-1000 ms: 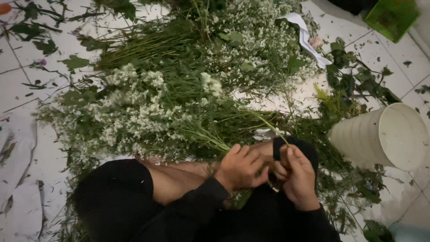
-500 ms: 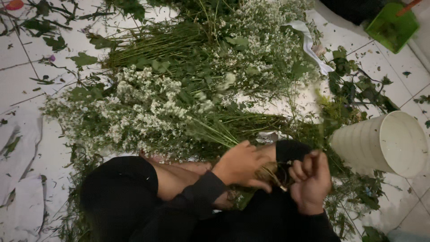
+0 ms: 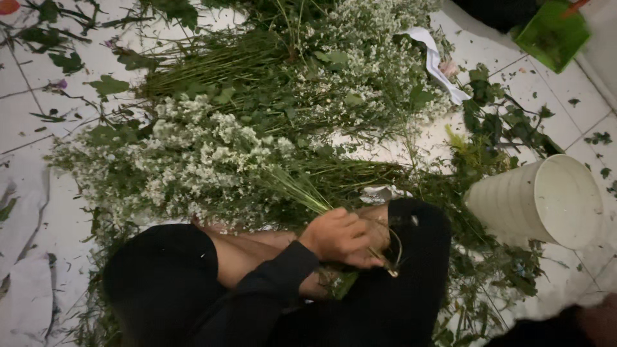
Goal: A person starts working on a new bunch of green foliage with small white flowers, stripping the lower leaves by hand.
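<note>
My left hand [image 3: 344, 238] is closed around the stem ends of a bunch of small white flowers [image 3: 199, 160], which fans out to the left over my lap. The cut stem tips [image 3: 385, 260] stick out to the right of my fist, with a thin loop of stem or tie beside them. My black sleeve reaches the wrist. My right hand is out of the picture. I sit on the floor in black clothes with one bare knee showing.
A white ribbed bucket [image 3: 536, 202] lies on its side at the right. More white flower bunches [image 3: 360, 71] and green stems cover the white tiled floor. A green container [image 3: 553, 32] is at the top right. White paper [image 3: 437, 61] lies among leaves.
My right hand has left the stems and dropped out of view to the lower right. My left hand keeps its hold on the bunch.
</note>
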